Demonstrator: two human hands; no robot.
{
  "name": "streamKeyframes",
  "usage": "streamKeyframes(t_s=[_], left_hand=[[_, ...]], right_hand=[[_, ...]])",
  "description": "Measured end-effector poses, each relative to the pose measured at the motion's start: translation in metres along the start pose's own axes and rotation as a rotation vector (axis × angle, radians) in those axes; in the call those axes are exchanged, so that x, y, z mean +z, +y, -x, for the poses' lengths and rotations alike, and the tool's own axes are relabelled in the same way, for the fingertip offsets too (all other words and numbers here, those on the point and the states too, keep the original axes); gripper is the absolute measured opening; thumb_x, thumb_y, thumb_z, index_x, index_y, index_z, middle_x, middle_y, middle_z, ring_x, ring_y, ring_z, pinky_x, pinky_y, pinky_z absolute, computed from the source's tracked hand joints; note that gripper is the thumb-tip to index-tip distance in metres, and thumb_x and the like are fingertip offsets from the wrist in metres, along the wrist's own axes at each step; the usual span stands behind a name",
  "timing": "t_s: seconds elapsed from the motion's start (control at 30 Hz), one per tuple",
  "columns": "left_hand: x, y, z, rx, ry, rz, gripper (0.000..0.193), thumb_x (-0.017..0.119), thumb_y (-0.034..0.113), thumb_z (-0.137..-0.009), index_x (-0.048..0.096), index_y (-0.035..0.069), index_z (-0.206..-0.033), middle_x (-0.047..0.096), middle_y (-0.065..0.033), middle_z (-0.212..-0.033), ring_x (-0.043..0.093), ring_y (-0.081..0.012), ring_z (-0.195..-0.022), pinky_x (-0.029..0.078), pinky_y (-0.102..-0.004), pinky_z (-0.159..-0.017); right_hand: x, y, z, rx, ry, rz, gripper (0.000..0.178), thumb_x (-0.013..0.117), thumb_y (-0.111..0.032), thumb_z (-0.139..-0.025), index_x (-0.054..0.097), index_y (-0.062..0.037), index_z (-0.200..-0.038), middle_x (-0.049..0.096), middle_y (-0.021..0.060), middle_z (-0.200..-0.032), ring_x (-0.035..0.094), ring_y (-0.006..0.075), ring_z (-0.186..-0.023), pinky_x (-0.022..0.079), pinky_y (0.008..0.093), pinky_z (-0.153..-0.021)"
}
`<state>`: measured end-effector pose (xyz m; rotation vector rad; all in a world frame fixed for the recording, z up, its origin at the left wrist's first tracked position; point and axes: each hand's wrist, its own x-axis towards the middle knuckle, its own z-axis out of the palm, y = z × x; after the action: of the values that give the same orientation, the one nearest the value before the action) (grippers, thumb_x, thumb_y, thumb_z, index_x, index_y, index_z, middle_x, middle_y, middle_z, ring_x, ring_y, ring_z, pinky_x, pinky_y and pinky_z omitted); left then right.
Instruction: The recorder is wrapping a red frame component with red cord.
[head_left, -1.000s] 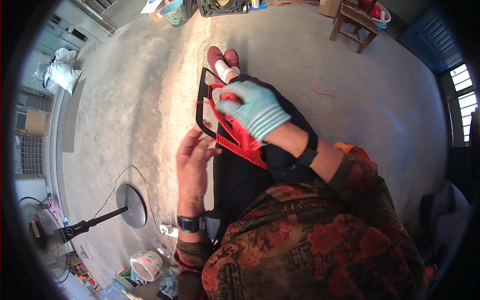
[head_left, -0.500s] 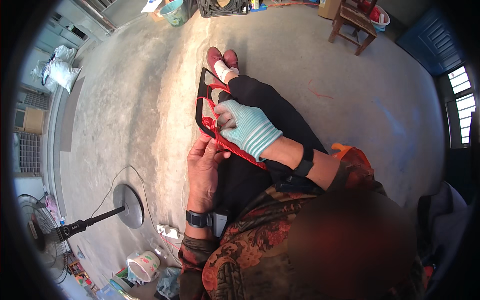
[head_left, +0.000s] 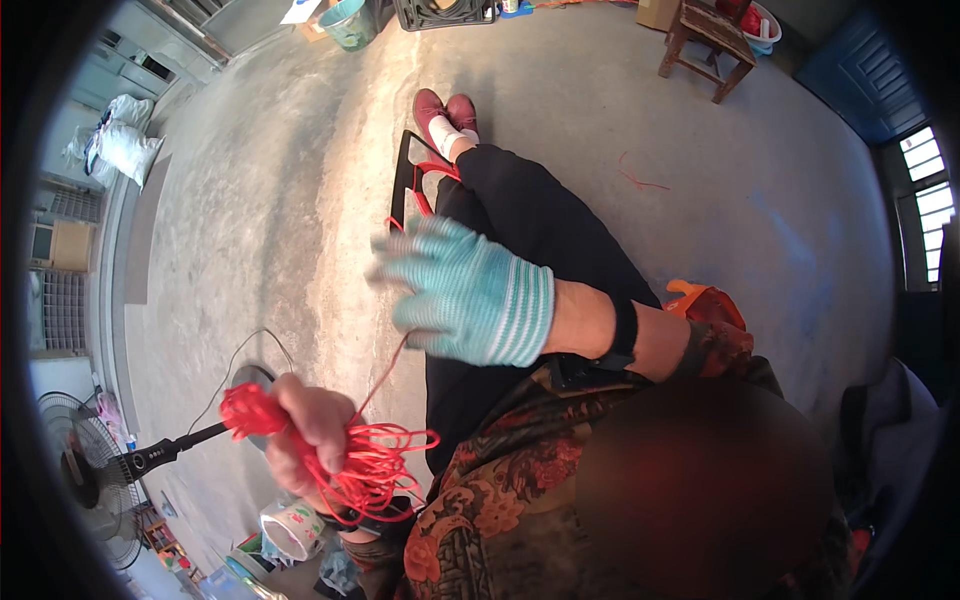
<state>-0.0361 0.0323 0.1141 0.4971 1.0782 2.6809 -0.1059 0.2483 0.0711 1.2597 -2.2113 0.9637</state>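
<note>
My bare left hand point(head_left: 312, 430) is closed around a bundle of red cord point(head_left: 375, 465), out to the left of my lap. Loops of it hang from the right side of the fist, and a bunched red end sticks out on the left. A single strand climbs from the bundle toward my right hand point(head_left: 470, 285), which wears a pale blue striped knit glove. Its fingers are stretched apart, smeared by motion, above a black frame point(head_left: 404, 175) leaning along my legs. Red cord wraps part of this frame; the glove hides its near portion.
A standing fan point(head_left: 85, 465) is at the left, with a patterned bin point(head_left: 291, 530) below it. At the far right stands a wooden chair point(head_left: 708, 42). A loose red strand point(head_left: 640, 178) lies on the concrete floor, and an orange item point(head_left: 705, 302) sits beside my right forearm.
My left hand has left the frame and swung down and left, now showing the red cord bundle. My right hand has opened and come slightly nearer, its fingers spreading.
</note>
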Motion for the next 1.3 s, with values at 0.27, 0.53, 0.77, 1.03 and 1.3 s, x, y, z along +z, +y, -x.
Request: streamKeyframes(t_s=[0.27, 0.53, 0.77, 1.03, 1.3], left_hand=[[-0.03, -0.023, -0.006, -0.152, 0.6, -0.772, 0.023, 0.056, 0.019, -0.095, 0.059, 0.001, -0.108, 0.059, -0.0045, -0.096, 0.056, -0.0127, -0.089, 0.044, -0.025, -0.08], [-0.038, -0.123, -0.05, -0.178, 0.435, -0.834, 0.03, 0.073, 0.009, -0.079, 0.057, 0.0, -0.103, 0.059, -0.0004, -0.074, 0.054, -0.0076, -0.066, 0.044, -0.0237, -0.058], [-0.065, -0.1, -0.026, -0.165, 0.395, -0.751, 0.026, 0.063, 0.0, -0.084, 0.058, -0.003, -0.109, 0.061, -0.0098, -0.094, 0.06, -0.0188, -0.082, 0.05, -0.0342, -0.069], [0.002, -0.019, -0.02, 0.03, -0.01, -0.828, 0.026, 0.056, 0.01, -0.092, 0.06, -0.004, -0.114, 0.06, -0.0204, -0.116, 0.061, -0.0284, -0.102, 0.05, -0.0391, -0.089], [-0.015, -0.062, -0.045, 0.187, -0.014, -2.221, 0.018, 0.068, 0.011, -0.082, 0.071, 0.01, -0.099, 0.066, -0.0133, -0.097, 0.065, -0.0271, -0.084, 0.053, -0.034, -0.071]], right_hand=[[-0.058, -0.013, 0.039, 0.752, -0.158, -1.164, 0.011, 0.067, -0.009, -0.084, 0.064, 0.001, -0.088, 0.066, 0.005, -0.081, 0.063, 0.0104, -0.072, 0.05, 0.0244, -0.066], [-0.054, -0.024, 0.055, 0.915, -0.018, -1.264, 0.008, 0.065, -0.008, -0.084, 0.064, -0.0014, -0.089, 0.062, 0.0041, -0.073, 0.058, 0.0094, -0.06, 0.047, 0.0234, -0.056], [-0.065, -0.029, 0.029, 0.797, 0.063, -0.942, 0.01, 0.059, -0.013, -0.084, 0.06, -0.0037, -0.087, 0.061, 0.005, -0.064, 0.058, 0.0135, -0.05, 0.046, 0.0291, -0.047], [-0.048, 0.05, 0.05, 0.438, 0.189, -0.598, 0.006, 0.063, -0.01, -0.075, 0.067, -0.0113, -0.071, 0.063, 0.0108, -0.073, 0.062, 0.0306, -0.071, 0.049, 0.0395, -0.064], [0.023, 0.032, 0.038, 0.551, -0.347, 0.199, 0.025, 0.058, -0.017, -0.079, 0.057, -0.0053, -0.101, 0.064, 0.0146, -0.07, 0.065, 0.0362, -0.066, 0.05, 0.0447, -0.055]])
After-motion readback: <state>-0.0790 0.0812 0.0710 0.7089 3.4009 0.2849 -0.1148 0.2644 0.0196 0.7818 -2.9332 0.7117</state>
